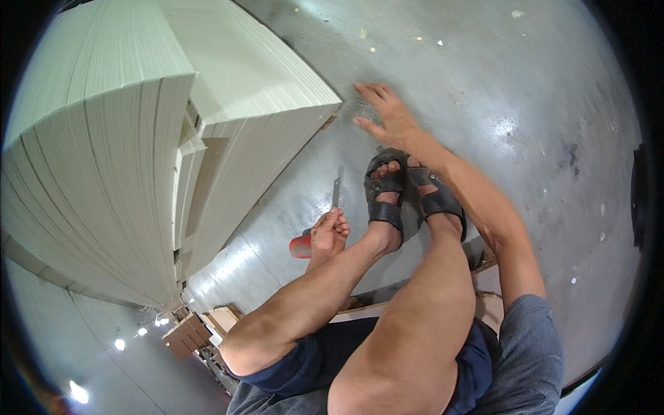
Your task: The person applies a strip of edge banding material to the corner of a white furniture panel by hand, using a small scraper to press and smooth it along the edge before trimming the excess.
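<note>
My left hand (330,232) is low beside my left shin, its thumb and fingers pinching a thin, flat metal blade (336,192) with a small hole near its tip. The blade points away from me over the floor. Just left of that hand is a red cylindrical object (299,247) with a dark part; whether the hand touches it I cannot tell. My right hand (391,116) reaches out past my sandals (385,187) with nothing in it. Its fingers are spread, near the corner of a tall stack of pale boards (259,140).
A second stack of pale boards (104,150) stands at the left, with a narrow gap between the two. Small scraps lie on the grey floor (519,104). Beneath me is a pale board edge (363,313). Brown boxes or panels (187,334) stand farther off at lower left.
</note>
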Demonstrator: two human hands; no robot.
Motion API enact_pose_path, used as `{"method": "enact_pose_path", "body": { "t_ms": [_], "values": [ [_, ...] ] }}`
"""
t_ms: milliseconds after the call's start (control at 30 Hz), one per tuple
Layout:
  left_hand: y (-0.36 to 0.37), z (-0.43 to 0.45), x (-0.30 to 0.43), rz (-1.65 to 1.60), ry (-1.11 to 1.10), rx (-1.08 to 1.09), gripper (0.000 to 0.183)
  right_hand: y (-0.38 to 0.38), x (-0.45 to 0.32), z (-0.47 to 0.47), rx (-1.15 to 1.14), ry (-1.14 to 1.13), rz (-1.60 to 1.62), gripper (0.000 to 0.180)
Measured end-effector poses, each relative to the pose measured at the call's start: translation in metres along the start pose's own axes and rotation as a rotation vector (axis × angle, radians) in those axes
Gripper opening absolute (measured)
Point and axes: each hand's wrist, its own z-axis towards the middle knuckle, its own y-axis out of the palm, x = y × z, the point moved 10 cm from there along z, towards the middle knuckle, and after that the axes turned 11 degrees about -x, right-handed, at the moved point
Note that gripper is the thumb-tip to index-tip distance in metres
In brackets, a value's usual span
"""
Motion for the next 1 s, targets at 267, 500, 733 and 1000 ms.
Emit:
{"method": "enact_pose_path", "body": {
  "t_ms": [267, 500, 733, 1000],
  "values": [
    [0.009, 0.001, 0.004, -0.041, 0.003, -0.015, 0.015, -0.089, -0.196, 0.091, 0.257, -0.505, 0.265, 0.071],
    [0.010, 0.005, -0.002, -0.026, -0.024, -0.029, 0.022, -0.076, -0.190, 0.105, 0.115, -0.404, 0.715, 0.058],
    [0.010, 0.006, -0.004, 0.011, -0.030, -0.045, 0.021, -0.087, -0.198, 0.102, 0.176, -0.386, 0.657, 0.047],
    [0.054, -0.013, 0.055, -0.050, 0.260, -0.164, 0.016, -0.083, -0.165, 0.078, 0.257, -0.229, 0.798, 0.025]
  ]
}}
